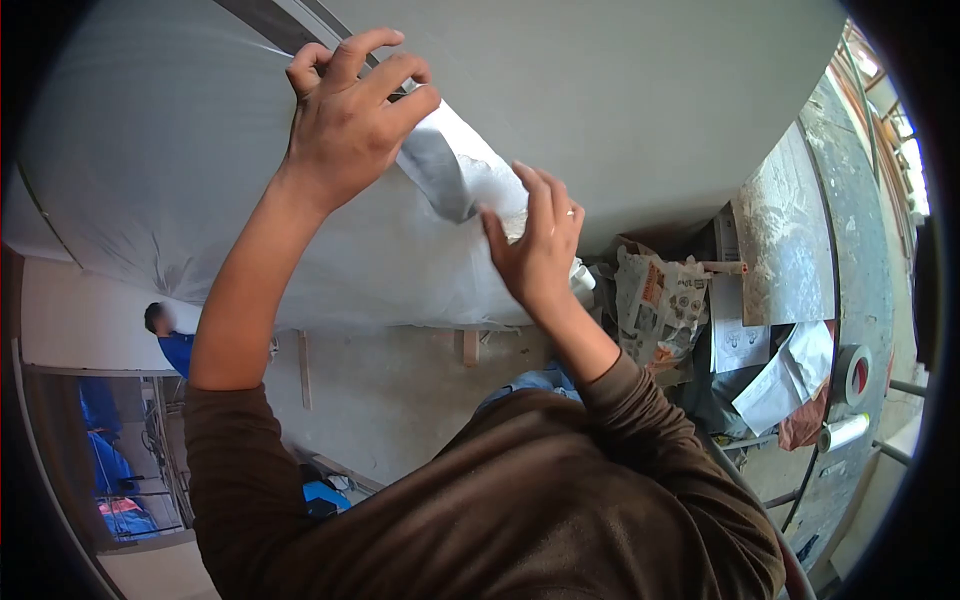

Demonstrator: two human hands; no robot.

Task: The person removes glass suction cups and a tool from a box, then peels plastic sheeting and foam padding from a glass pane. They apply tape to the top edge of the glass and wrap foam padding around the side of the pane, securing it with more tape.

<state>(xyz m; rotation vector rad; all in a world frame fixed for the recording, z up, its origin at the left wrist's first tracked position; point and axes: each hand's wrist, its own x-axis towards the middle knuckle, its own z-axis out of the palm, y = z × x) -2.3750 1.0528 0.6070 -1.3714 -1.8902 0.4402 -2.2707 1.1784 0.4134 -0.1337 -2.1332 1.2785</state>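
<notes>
My left hand [355, 105] is raised at the upper edge of a big surface, fingers bent and spread apart, over a dark strip [275, 25]. A white strip of sheet or tape [465, 150] runs down to the right from beneath it, its lower flap curled. Near the lower end of that strip is my right hand [540, 225], slightly blurred, fingers apart, the thumb close to the curled flap. Thin translucent plastic sheeting [230, 170] hangs to the left and below, while a smooth grey panel [620, 90] lies beyond.
On the right, a worn bench [850, 190] carries a stained board [785, 240], a tape roll [852, 375], a white roll [843, 432] and papers [740, 330]. Beside them is a printed plastic bag [655, 305]. Another person [173, 340] in blue is at the far left.
</notes>
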